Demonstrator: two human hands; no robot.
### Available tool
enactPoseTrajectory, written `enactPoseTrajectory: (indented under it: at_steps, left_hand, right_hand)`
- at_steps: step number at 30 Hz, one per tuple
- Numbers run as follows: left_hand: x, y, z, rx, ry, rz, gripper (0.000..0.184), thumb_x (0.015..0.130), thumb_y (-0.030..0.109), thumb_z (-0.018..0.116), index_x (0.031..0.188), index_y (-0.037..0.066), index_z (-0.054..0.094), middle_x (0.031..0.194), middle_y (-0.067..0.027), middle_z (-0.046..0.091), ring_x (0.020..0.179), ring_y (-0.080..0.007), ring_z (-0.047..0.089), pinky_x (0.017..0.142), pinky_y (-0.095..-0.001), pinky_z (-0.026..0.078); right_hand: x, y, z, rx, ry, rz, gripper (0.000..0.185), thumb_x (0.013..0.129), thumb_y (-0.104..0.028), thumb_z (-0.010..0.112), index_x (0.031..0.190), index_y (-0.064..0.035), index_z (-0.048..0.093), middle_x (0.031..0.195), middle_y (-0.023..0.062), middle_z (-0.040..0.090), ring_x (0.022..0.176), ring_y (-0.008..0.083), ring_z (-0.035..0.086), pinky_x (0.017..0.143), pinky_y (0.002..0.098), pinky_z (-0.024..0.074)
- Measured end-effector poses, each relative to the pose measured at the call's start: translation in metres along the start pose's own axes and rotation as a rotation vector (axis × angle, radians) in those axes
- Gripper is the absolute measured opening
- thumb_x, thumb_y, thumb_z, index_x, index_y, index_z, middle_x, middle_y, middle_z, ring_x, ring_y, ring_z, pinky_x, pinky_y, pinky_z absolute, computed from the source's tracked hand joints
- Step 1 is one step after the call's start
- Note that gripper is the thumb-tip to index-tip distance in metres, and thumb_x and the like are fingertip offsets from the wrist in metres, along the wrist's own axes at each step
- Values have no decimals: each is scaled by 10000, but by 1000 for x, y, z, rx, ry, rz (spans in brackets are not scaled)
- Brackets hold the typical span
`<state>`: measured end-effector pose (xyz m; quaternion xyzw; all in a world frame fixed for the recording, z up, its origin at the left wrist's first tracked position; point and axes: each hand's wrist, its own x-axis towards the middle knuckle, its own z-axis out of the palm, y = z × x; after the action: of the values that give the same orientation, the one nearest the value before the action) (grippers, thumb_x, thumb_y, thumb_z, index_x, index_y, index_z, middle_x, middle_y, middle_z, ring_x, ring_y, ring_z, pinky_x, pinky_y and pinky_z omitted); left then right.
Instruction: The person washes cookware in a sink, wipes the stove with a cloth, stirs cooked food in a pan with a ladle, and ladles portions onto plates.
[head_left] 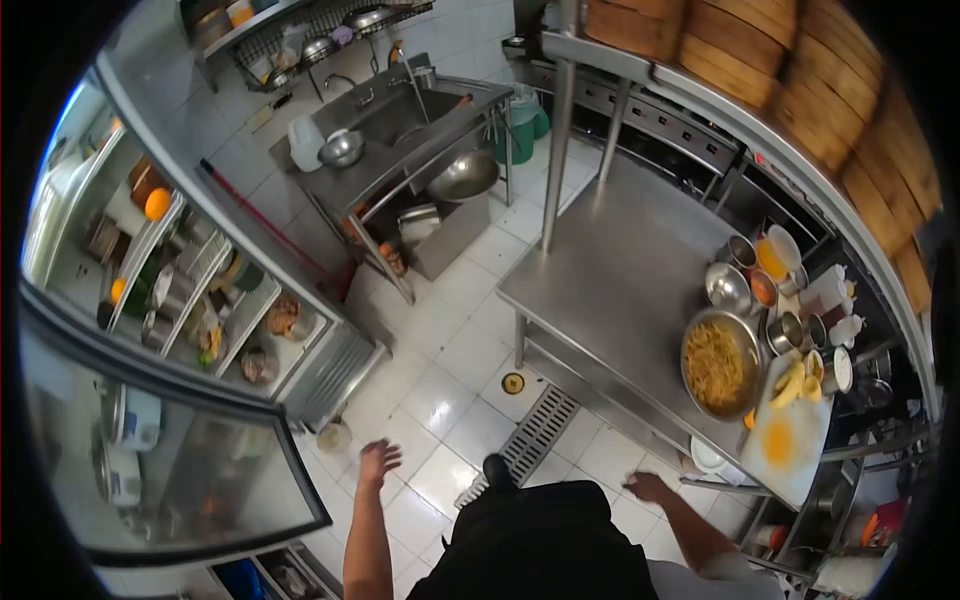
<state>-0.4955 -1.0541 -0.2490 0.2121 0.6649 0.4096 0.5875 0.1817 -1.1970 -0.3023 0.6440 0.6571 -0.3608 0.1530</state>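
Note:
My left hand (379, 461) hangs over the tiled floor with its fingers apart and nothing in it. It is nearest to the glass door (190, 480) of the fridge, which stands wide at the left. On the other side of my body, my right hand (650, 488) is loosely curled and also holds nothing. A short way above and right of it is the front edge of the steel table (610, 270). A large metal bowl (752, 345) of yellowish shredded food (715, 366) stands on that table. Beside the bowl lies a stained white cutting board (815, 440) with peeled yellow pieces (795, 384).
The fridge shelves (185, 290) hold pots, food and oranges (157, 204). A steel sink (400, 120) with a metal bowl (342, 148) stands at the back. A floor grate (540, 430) runs below me. Wooden boxes (740, 45) line the shelf above the table.

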Motion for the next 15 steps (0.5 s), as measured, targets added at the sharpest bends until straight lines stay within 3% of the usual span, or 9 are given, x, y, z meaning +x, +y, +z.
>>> enactPoseTrajectory:
  at_steps: [1, 2, 3, 4, 6, 8, 10, 12, 15]
  left_hand:
    - [51, 78, 71, 164, -197, 54, 362, 942, 269, 578, 1154, -23, 560, 1000, -172, 689, 830, -250, 691, 657, -350, 575]
    - [78, 112, 104, 210, -305, 72, 341, 941, 250, 583, 1142, -26, 580, 978, -147, 692, 817, -221, 686, 638, -333, 562]
    - [105, 140, 137, 356, -382, 64, 358, 966, 272, 576, 1160, -29, 571, 1035, -152, 695, 873, -226, 681, 714, -362, 579]
    - [128, 164, 168, 364, -426, 124, 327, 930, 263, 613, 1116, -6, 617, 933, -121, 693, 770, -190, 675, 614, -328, 557]
    - [178, 204, 221, 508, -543, 120, 350, 949, 276, 614, 1136, -19, 598, 1006, -126, 696, 841, -207, 675, 688, -342, 573]
    - [238, 216, 263, 583, -599, 171, 347, 923, 325, 653, 1080, 15, 642, 883, -97, 692, 738, -167, 662, 599, -323, 554]
    - [263, 242, 296, 506, -617, 52, 365, 933, 326, 646, 1105, 5, 624, 919, -111, 691, 762, -185, 671, 620, -334, 565]
    - [278, 273, 310, 394, -675, -19, 384, 946, 317, 633, 1151, -6, 600, 975, -132, 688, 804, -208, 677, 652, -348, 576]
    - [291, 353, 309, 293, -786, -9, 388, 995, 273, 562, 1226, -39, 536, 1122, -200, 664, 961, -278, 683, 804, -398, 587]
  right_hand:
    - [-30, -15, 2, -27, -95, 40, 549, 927, -557, 542, 1097, -53, 679, 1106, 164, 693, 1005, 362, 662, 859, 458, 529]
    - [-36, -33, 2, 389, -250, 362, 354, 960, -379, 577, 1102, -75, 691, 923, 129, 712, 899, 258, 686, 746, 397, 574]
    - [-39, -54, -8, 586, -250, 474, 334, 949, -332, 605, 1123, -56, 678, 945, 131, 714, 892, 242, 689, 740, 378, 577]
    - [-42, -87, -34, 668, -162, 443, 324, 938, -285, 633, 1143, -36, 666, 966, 132, 716, 885, 227, 693, 734, 360, 580]
    - [-25, -159, -105, 780, 28, 288, 335, 915, -191, 688, 1184, 3, 640, 1008, 135, 719, 872, 196, 700, 722, 323, 585]
    - [6, -227, -201, 1021, 212, 59, 266, 946, -133, 639, 1168, 13, 642, 1022, 112, 714, 931, 180, 691, 753, 326, 580]
    - [52, -278, -279, 1289, 476, -133, 195, 939, -47, 617, 1123, 9, 645, 955, 79, 677, 890, 137, 650, 811, 292, 534]
    - [97, -298, -355, 1118, 810, -301, 249, 917, 2, 607, 1166, 4, 609, 1053, 94, 658, 921, 139, 635, 819, 290, 523]
    - [149, -317, -447, 1160, 1113, -246, 403, 848, 51, 649, 1235, -7, 551, 1169, 103, 612, 1007, 184, 611, 910, 303, 488]
